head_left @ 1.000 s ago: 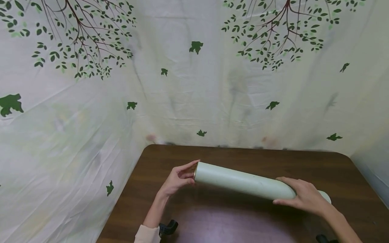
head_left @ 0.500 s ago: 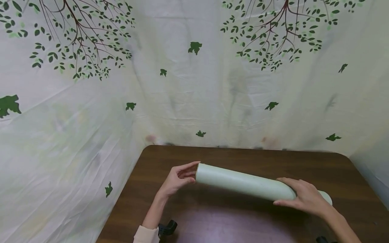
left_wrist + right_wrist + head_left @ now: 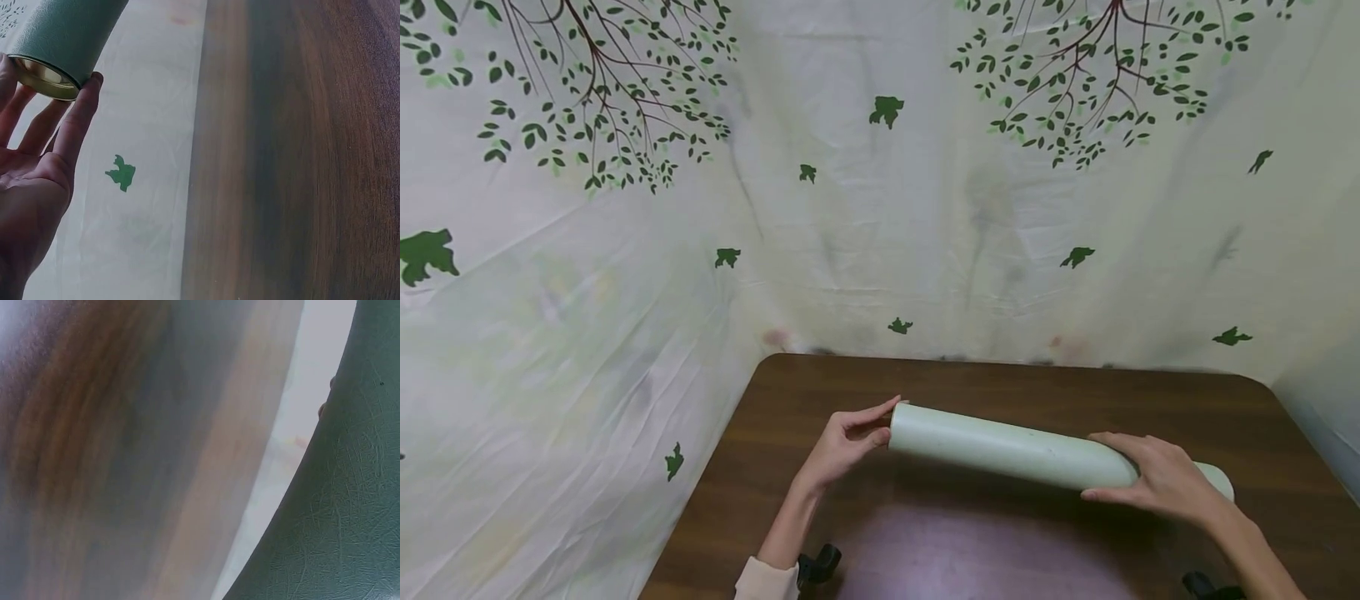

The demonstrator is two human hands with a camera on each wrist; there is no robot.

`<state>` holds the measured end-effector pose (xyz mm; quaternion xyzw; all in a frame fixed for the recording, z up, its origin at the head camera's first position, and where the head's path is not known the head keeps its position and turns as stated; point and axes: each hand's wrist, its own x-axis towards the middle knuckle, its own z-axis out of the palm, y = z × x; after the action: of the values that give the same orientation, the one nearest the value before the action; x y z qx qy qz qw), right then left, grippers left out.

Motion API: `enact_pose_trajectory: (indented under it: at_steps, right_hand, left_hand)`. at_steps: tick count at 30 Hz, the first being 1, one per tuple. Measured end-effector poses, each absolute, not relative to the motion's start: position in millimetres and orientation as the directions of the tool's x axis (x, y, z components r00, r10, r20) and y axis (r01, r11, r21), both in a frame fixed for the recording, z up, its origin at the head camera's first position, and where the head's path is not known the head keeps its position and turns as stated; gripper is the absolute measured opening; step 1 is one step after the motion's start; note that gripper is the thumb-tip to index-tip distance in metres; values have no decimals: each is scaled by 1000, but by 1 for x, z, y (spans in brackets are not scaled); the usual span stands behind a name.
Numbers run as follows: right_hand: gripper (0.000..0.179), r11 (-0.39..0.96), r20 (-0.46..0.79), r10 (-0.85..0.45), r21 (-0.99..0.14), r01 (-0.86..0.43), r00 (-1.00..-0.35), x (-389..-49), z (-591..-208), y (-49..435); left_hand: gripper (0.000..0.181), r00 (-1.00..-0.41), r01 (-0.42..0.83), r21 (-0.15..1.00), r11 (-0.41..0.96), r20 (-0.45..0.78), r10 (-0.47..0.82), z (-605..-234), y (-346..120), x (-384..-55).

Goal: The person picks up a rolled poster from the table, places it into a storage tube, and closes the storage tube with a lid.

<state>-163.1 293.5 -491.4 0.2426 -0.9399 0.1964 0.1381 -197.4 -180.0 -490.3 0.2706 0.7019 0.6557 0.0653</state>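
Pale green tube (image 3: 1007, 446) held over the brown table (image 3: 1000, 383), between your 2 hands; long axis runs side to side, left end angled away from you. Your left hand (image 3: 842, 446) pinches the gold-rimmed end, fingers spread; your right hand (image 3: 1172, 479) grips near the opposite end. Both touch; neither nearer.

The left forearm (image 3: 788, 523) rises from the bottom edge and leans rightward, its lower part inside a pale sleeve (image 3: 767, 579). The left hand (image 3: 844, 446) grips with fingertips and thumb, which stand apart across a gap; the left wrist view shows its palm and spread fingers reaching upward. The bare right forearm (image 3: 1255, 552) slants up and leftward from the lower right. The right hand (image 3: 1172, 479) grips from above, back uppermost, thumb stretched away from the fingers.
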Motion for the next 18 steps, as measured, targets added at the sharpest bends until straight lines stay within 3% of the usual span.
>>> enact_pose_trajectory:
  at_steps: [6,12,18]
  right_hand:
    - [73,818,284,-382,-338,-465,-879,-163,-496,286]
    - [71,827,263,-361,-354,-437,-895,-163,-500,283]
    - [71,820,230,-379,-365,-440,-896,-161,-499,285]
  left_hand:
    - [51,-890,249,966,69,200,410,-486,-183,-199]
    - [49,-861,374,926,47,328,388,-492,-184,-201]
    - [48,-856,404,915,27,367,365,-498,-182,-200]
